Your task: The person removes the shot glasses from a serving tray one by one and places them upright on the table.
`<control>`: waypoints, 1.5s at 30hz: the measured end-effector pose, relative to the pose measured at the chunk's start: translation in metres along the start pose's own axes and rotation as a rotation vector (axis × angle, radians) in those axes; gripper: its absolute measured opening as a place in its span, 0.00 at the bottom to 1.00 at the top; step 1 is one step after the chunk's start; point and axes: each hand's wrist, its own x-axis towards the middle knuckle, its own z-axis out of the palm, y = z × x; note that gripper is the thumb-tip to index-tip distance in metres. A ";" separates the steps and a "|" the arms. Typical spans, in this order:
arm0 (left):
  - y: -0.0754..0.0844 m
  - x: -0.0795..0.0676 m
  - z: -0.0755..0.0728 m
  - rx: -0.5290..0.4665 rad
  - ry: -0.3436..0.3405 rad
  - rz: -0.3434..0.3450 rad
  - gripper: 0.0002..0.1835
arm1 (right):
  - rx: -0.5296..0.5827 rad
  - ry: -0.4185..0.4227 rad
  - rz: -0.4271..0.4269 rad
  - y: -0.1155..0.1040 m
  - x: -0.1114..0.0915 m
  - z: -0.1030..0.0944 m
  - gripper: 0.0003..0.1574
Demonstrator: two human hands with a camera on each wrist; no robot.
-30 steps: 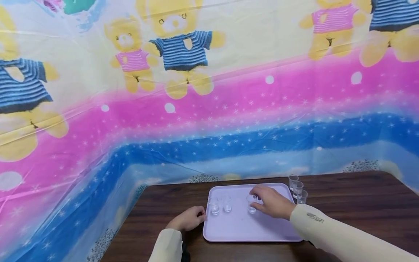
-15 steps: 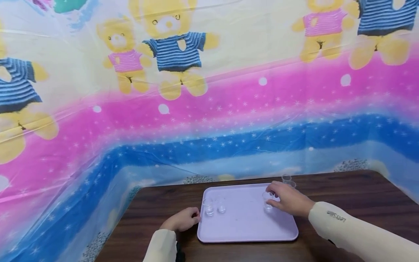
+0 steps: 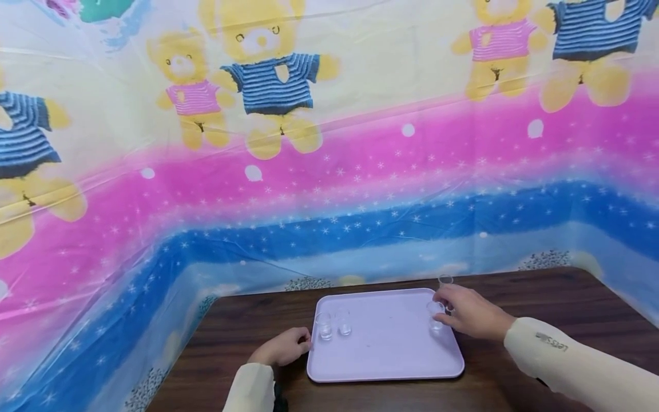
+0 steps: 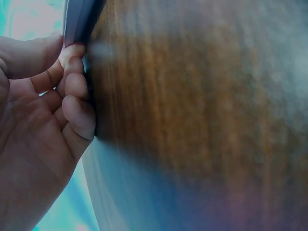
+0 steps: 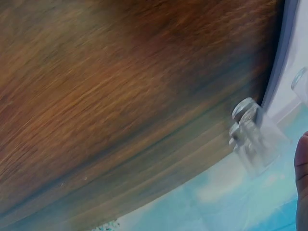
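As the head view shows, a clear glass (image 3: 435,324) is pinched between thumb and fingers of the right hand (image 3: 476,312) at the right side of the lilac tray (image 3: 386,355). Two other glasses (image 3: 325,331) stand at its left. Only the right wrist view reveals clearly the clustered glasses (image 5: 254,137) on the wooden table (image 3: 231,326) beside the tray; only the left wrist view shows the left hand (image 4: 38,120) clamping thumb and fingertip on the tray's edge.
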 end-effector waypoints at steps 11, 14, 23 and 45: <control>-0.001 0.000 0.000 -0.005 -0.012 -0.009 0.07 | -0.042 0.101 -0.075 0.019 -0.026 -0.015 0.13; 0.000 -0.001 0.000 0.002 0.000 0.011 0.07 | -0.047 0.109 -0.058 0.024 -0.033 -0.013 0.14; 0.000 -0.001 0.000 -0.016 -0.002 0.030 0.08 | -0.040 0.033 0.025 0.031 -0.038 -0.004 0.15; 0.000 -0.003 -0.001 -0.006 0.011 0.028 0.07 | -0.047 0.120 0.039 0.007 -0.006 -0.013 0.18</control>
